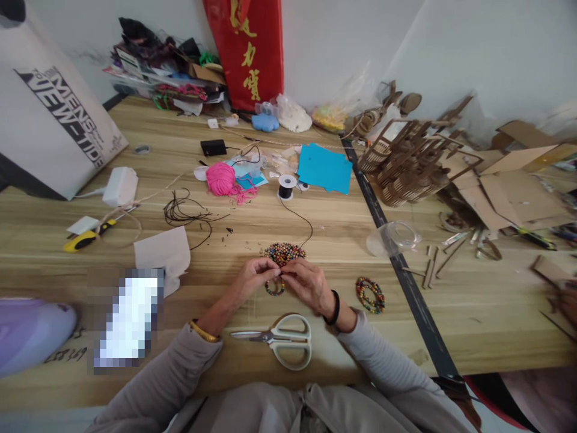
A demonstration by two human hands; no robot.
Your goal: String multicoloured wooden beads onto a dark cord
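Note:
Both my left hand (256, 278) and my right hand (311, 282) pinch at the top of a small beaded bracelet (274, 288), their fingertips almost meeting. The bracelet's loop of coloured beads hangs just below the fingers. Just beyond them lies a pile of multicoloured beads (285, 252). From a spool of black cord (286, 187) a strand curves down to the pile. Scissors (288, 341) with pale handles lie nearer to me, blades pointing left. To the right of my right hand rest finished-looking beaded bracelets (370, 294) in a small stack.
Pink yarn (220, 179), blue sheets (325, 168) and loose black cord pieces (187, 210) lie farther back. A yellow utility knife (90, 236) and a blurred-out phone (128, 319) are at left. Brown wooden models (406, 162) and cardboard (514, 180) stand right, near another person's hand (565, 300).

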